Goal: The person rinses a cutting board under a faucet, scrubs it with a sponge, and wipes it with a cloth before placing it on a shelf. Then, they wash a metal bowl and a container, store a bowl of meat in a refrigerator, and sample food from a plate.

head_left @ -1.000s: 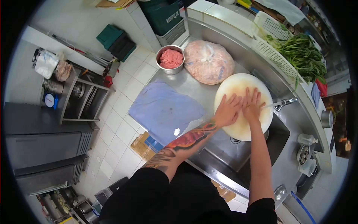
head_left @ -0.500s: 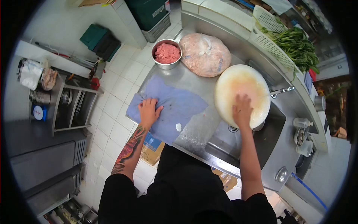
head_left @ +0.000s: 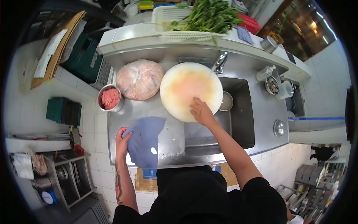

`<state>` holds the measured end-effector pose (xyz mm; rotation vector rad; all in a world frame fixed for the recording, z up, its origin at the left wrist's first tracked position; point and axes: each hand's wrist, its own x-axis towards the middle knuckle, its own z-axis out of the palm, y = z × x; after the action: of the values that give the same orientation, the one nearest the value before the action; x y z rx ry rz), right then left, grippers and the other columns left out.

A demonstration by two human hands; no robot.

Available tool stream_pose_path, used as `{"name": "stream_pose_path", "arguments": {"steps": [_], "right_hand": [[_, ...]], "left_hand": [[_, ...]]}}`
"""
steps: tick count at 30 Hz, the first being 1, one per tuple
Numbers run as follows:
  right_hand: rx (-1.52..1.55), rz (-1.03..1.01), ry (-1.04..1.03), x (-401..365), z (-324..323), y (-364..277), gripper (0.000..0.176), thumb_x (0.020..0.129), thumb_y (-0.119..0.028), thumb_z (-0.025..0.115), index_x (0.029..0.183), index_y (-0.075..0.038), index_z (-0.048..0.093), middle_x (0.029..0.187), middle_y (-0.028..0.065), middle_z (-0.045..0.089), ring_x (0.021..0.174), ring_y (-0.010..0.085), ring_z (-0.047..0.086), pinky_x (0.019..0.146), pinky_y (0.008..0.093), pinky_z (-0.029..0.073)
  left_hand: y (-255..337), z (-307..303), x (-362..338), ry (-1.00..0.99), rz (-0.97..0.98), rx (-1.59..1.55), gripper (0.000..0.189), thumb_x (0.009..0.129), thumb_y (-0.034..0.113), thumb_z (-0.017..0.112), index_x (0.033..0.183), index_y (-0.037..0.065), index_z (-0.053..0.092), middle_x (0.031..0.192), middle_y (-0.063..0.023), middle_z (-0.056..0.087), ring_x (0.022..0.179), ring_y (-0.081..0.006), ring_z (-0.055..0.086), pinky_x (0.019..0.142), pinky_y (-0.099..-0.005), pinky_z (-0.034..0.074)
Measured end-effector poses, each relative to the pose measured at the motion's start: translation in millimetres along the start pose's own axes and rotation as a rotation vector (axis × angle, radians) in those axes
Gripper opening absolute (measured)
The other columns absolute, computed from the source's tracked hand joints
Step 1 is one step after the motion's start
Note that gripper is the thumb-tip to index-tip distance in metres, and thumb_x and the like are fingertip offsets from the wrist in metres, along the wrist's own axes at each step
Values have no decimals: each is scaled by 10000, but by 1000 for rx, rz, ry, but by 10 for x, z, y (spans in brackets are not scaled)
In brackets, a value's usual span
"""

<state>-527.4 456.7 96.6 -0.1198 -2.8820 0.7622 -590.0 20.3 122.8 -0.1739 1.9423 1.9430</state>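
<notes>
My left hand point(head_left: 122, 141) pinches the left edge of a crumpled blue cloth point(head_left: 144, 136), which lies on the steel counter and reaches toward its front edge. A white patch shows on the cloth. My right hand point(head_left: 201, 111) rests with spread fingers at the near right part of a thick round white cutting board point(head_left: 179, 98). Orange-yellow stains cover the middle of the board, which overlaps the left side of the sink. Behind it, the tap point(head_left: 220, 62) points its spout at the board's far right rim.
A tied clear bag of pale meat point(head_left: 140, 80) and a steel pot of pink minced meat point(head_left: 110, 98) stand at the back left. The sink point(head_left: 242, 112) holds a small round bowl point(head_left: 226, 101). Leafy greens point(head_left: 209, 16) fill a white basket on the ledge. A steel lid point(head_left: 280, 128) lies far right.
The view has swung to the right. My left hand has gone from lying flat on the spread cloth to gripping its edge, and the cloth is bunched smaller. My right hand has shifted toward the board's near rim.
</notes>
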Motion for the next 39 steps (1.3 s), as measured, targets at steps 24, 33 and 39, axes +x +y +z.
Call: {"name": "stream_pose_path", "arguments": {"steps": [24,33,39], "right_hand": [[1330,200,-84,1346,-1125,1013,259,905,-101,678,1148,-12,663,1045,48,683,928,114,624,822,265,495],[1625,201,59,1490,-882,1073,116,915,-81,677,1013,-27,648,938,19,662,852,117,629,767,272,505],[1236,374,51,1604,-999,875,213,928,-198,715,1061,-47,644,929,15,661,823,93,598,734,266,481]], "left_hand": [[1246,4103,1669,-327,676,347,247,844,49,704,1091,46,689,971,-8,646,858,-107,578,760,-244,473],[707,3963,1959,-337,400,329,231,961,136,642,1171,41,645,899,11,627,801,-87,579,708,-248,481],[902,3893,1901,-447,304,-87,131,989,182,613,1029,64,654,862,37,632,790,-70,573,704,-224,449]]}}
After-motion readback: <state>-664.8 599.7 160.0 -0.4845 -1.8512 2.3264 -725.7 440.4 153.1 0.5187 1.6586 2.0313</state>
